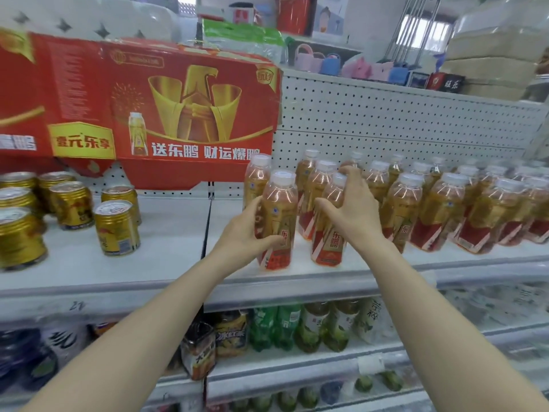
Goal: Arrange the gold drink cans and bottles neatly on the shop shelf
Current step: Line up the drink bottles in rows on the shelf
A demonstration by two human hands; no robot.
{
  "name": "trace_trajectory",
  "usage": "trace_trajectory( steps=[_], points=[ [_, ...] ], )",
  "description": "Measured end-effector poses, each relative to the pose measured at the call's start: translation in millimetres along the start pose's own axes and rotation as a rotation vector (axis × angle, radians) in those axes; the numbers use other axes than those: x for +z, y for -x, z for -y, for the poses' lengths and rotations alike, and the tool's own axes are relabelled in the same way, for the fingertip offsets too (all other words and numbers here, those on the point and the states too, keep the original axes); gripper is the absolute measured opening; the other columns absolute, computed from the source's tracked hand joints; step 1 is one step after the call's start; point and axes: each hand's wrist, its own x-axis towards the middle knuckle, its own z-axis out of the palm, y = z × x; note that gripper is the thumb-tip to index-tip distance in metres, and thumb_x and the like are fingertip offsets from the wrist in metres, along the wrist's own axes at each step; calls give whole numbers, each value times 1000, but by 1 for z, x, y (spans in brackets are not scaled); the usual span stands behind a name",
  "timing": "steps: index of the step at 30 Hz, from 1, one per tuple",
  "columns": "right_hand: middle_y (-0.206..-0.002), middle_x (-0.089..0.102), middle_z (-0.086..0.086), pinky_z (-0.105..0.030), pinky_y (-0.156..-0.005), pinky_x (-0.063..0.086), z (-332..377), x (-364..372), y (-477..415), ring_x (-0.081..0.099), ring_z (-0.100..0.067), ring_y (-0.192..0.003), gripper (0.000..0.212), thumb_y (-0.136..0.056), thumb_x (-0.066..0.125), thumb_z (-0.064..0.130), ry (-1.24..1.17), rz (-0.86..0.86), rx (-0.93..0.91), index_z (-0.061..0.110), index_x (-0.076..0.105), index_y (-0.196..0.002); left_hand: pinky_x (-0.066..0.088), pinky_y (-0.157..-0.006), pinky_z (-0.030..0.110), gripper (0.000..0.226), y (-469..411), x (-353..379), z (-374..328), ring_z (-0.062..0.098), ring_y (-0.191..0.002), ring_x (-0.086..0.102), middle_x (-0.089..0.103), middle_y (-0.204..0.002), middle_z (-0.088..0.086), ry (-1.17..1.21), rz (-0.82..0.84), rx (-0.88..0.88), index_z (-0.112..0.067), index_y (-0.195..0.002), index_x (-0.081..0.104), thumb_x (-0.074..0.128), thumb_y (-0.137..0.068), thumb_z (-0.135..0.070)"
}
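Gold drink bottles with white caps stand in rows on the white shelf (166,263), from the middle to the right. My left hand (242,230) grips the front-left bottle (280,209) from its left side. My right hand (353,208) wraps the neighbouring bottle (329,242), fingers over its shoulder. Both bottles stand near the shelf's front edge. Several gold cans (117,228) stand loosely spaced at the left of the same shelf.
A red and gold cardboard display box (133,108) hangs over the back left of the shelf against the white pegboard (386,123). Green and dark bottles (285,328) fill the lower shelves. Bare shelf lies between cans and bottles.
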Motion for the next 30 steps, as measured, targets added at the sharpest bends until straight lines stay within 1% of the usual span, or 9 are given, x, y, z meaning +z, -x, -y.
trace_trajectory(
  steps=[2,7,10,13,17,21,24,27,30],
  points=[
    [-135,51,-7,-35,-89,37,-3,-2,0,56,-29,-115,63,-87,72,39,-23,24,-25,24,36,-137,49,-100,37,89,4,3,-5,11,-121,53,53,-138,-7,-4,-52,-15,-26,-151,27,79,-80,-33],
    [-129,53,-6,-45,-95,46,-9,-7,-4,58,-27,-105,64,-86,74,41,-86,65,-64,23,38,-136,50,-99,39,82,11,7,-13,16,-121,54,53,-130,-9,25,-130,-45,-26,-147,33,80,-79,-27],
    [-129,53,-5,-43,-96,44,-12,-7,-5,56,-25,-108,66,-86,74,41,-98,81,-82,23,38,-138,49,-100,40,83,11,7,-14,16,-122,53,53,-138,-4,16,-124,-67,-26,-149,32,79,-81,-26],
    [-131,52,-6,-45,-98,43,-14,-10,-6,55,-25,-110,67,-85,74,41,-108,93,-101,21,38,-139,49,-100,37,83,11,7,-16,12,-118,53,53,-133,-8,28,-108,-82,-28,-150,29,77,-83,-24],
    [-131,52,-7,-43,-91,48,-16,-10,-6,58,-29,-109,68,-86,73,43,-92,92,-119,21,38,-139,46,-99,33,81,12,3,-16,12,-119,51,52,-129,-12,38,-71,-110,-32,-149,28,75,-85,-23],
    [-131,51,-8,-42,-89,47,-17,-11,-6,58,-31,-107,68,-87,72,43,-94,107,-125,22,37,-141,46,-101,35,75,12,2,-17,17,-124,51,52,-137,-6,63,-52,-129,-37,-144,30,74,-86,-19],
    [-133,50,-9,-39,-92,43,-20,-15,-9,55,-28,-110,67,-88,71,42,-128,150,-143,21,36,-142,45,-104,38,73,12,-1,-18,17,-124,52,54,-131,-12,94,-13,-137,-46,-137,30,73,-87,-14],
    [-133,51,-8,-42,-97,43,-22,-18,-11,55,-26,-113,67,-87,72,43,-135,170,-173,21,37,-140,45,-105,39,75,12,-3,-20,13,-121,53,54,-126,-19,85,-1,-142,-44,-140,30,73,-87,-15],
    [-131,51,-8,-41,-86,49,-22,-20,-12,58,-30,-107,68,-86,68,54,-62,134,-150,26,38,-140,46,-100,33,79,15,4,-23,11,-119,51,51,-127,-16,50,-64,-143,-39,-144,30,77,-83,-19]
  ],
)
